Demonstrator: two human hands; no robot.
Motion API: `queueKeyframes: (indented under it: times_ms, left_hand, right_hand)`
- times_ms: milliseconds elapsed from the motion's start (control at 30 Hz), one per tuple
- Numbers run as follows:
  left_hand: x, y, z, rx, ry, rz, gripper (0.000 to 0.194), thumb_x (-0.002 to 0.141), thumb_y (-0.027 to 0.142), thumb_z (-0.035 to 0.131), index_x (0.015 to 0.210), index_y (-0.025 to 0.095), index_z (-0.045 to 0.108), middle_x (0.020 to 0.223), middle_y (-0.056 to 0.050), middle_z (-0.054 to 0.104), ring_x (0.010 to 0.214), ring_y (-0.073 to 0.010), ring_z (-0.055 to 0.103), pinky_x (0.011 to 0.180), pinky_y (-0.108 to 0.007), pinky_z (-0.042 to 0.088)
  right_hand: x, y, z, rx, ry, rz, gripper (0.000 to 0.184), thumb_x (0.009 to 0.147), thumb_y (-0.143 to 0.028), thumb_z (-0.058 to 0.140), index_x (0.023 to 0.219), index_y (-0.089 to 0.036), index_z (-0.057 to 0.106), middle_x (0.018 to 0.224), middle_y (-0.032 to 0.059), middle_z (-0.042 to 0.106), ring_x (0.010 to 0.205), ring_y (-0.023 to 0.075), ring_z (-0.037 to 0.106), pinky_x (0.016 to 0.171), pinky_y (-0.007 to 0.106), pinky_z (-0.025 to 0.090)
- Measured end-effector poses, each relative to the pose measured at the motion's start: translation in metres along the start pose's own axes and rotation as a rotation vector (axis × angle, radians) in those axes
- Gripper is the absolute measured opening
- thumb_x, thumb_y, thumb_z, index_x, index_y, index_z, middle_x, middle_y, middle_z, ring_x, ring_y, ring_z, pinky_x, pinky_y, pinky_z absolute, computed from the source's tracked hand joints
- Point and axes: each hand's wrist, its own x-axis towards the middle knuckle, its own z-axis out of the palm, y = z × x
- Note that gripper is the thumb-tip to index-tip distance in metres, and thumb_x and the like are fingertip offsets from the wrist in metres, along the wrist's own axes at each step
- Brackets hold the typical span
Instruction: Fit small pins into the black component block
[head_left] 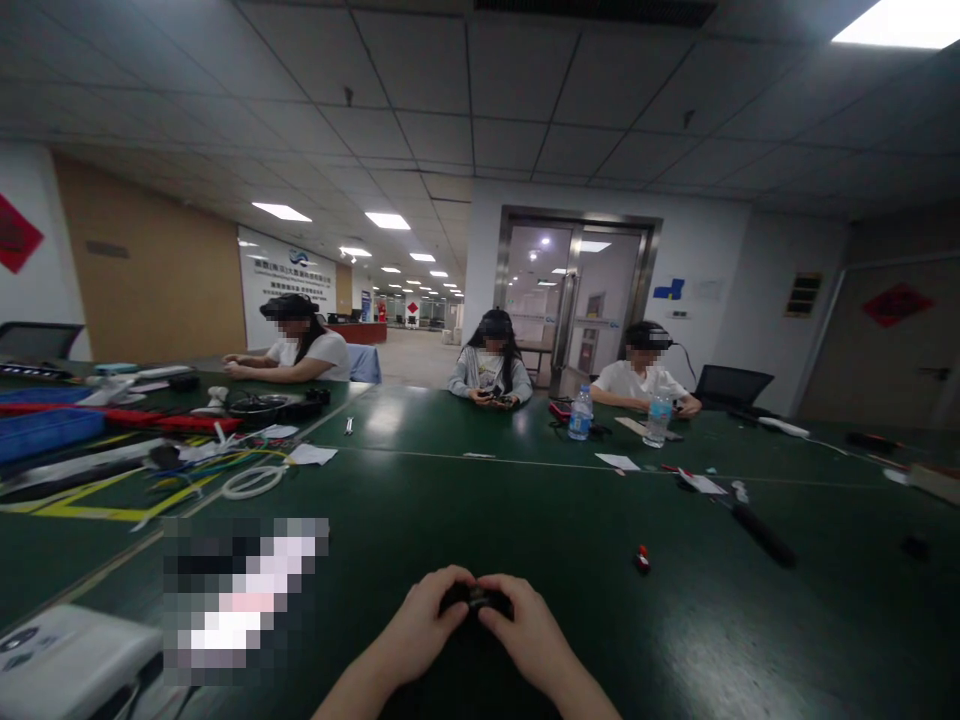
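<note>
Near the front of the green table (570, 520), my left hand (421, 622) and my right hand (531, 625) are closed around the two ends of a small black object (477, 600). Thumbs press its near side while the fingers curl over the far side. Its middle shows a dull brownish spot, but the object is too dark and too covered to tell its kind. To the right of my hands, apart from them, a small red and white piece (641, 559) lies on the table.
A white box-shaped device (71, 660) stands front left, beside a blurred-out patch. Blue trays (45, 432), coiled white tubing (255, 482) and wires crowd the left. At right lies a black-handled tool (761, 532). Water bottles (579, 414) stand farther back, where three people sit.
</note>
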Motion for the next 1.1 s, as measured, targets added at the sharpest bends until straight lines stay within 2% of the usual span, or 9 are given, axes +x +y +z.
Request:
queueKeyframes:
  times_ms: [100,200,367,533,767,967,1100]
  left_hand:
    - [0.001,-0.005,0.0,-0.012,0.021,-0.033,0.039,0.078,0.026,0.047,0.117,0.023,0.049,0.119,-0.003,0.053,0.112,-0.0199,0.045,0.097,-0.031,0.032]
    - [0.0,-0.008,0.0,-0.019,0.003,-0.077,0.045,0.079,0.028,0.046,0.123,0.021,0.045,0.119,-0.005,0.053,0.111,-0.0206,0.047,0.096,-0.031,0.035]
    - [0.001,-0.012,0.002,0.016,0.011,-0.068,0.04,0.079,0.03,0.046,0.117,0.021,0.052,0.117,-0.005,0.055,0.11,-0.0209,0.048,0.096,-0.031,0.036]
    - [0.002,-0.014,0.002,0.032,0.012,-0.063,0.043,0.079,0.032,0.045,0.121,0.023,0.048,0.122,-0.004,0.052,0.112,-0.0211,0.045,0.097,-0.033,0.034]
    - [-0.001,-0.007,-0.001,0.038,-0.014,-0.071,0.044,0.077,0.029,0.048,0.121,0.022,0.048,0.119,-0.005,0.053,0.111,-0.0216,0.046,0.096,-0.033,0.034]
    - [-0.001,0.0,-0.001,0.104,0.002,-0.027,0.047,0.074,0.032,0.052,0.118,0.017,0.051,0.116,-0.008,0.054,0.109,-0.0224,0.046,0.095,-0.032,0.034]
    - [-0.001,0.002,-0.003,0.091,-0.018,-0.017,0.042,0.076,0.033,0.05,0.116,0.02,0.053,0.113,-0.005,0.055,0.106,-0.0209,0.046,0.092,-0.031,0.036]
  right_hand:
    - [-0.001,-0.001,-0.001,0.018,-0.002,0.025,0.036,0.07,-0.027,0.058,0.106,-0.028,0.06,0.109,0.0008,0.059,0.105,0.0213,0.052,0.088,0.032,0.038]
    - [-0.002,-0.001,-0.002,0.036,-0.005,0.045,0.037,0.07,-0.026,0.057,0.107,-0.029,0.059,0.11,-0.0001,0.058,0.106,0.0217,0.051,0.088,0.033,0.039]
    - [0.0,0.002,0.0,0.041,0.007,0.031,0.036,0.069,-0.026,0.058,0.105,-0.028,0.06,0.107,0.0008,0.06,0.102,0.0214,0.053,0.086,0.032,0.04]
    - [0.0,0.0,0.0,0.037,-0.001,-0.039,0.028,0.071,-0.025,0.056,0.098,-0.027,0.063,0.102,0.0,0.06,0.097,0.0199,0.054,0.081,0.031,0.042]
    - [0.0,0.0,0.001,0.049,0.002,-0.08,0.026,0.07,-0.025,0.056,0.095,-0.025,0.063,0.102,0.0009,0.059,0.096,0.0196,0.054,0.081,0.03,0.041]
    - [0.0,0.0,0.003,0.005,0.013,-0.099,0.022,0.068,-0.021,0.056,0.089,-0.024,0.063,0.102,0.0013,0.059,0.097,0.0189,0.053,0.082,0.029,0.04]
    - [-0.002,-0.002,0.001,0.011,0.002,-0.073,0.021,0.071,-0.023,0.053,0.09,-0.025,0.062,0.103,0.0003,0.057,0.099,0.0192,0.051,0.085,0.03,0.038]
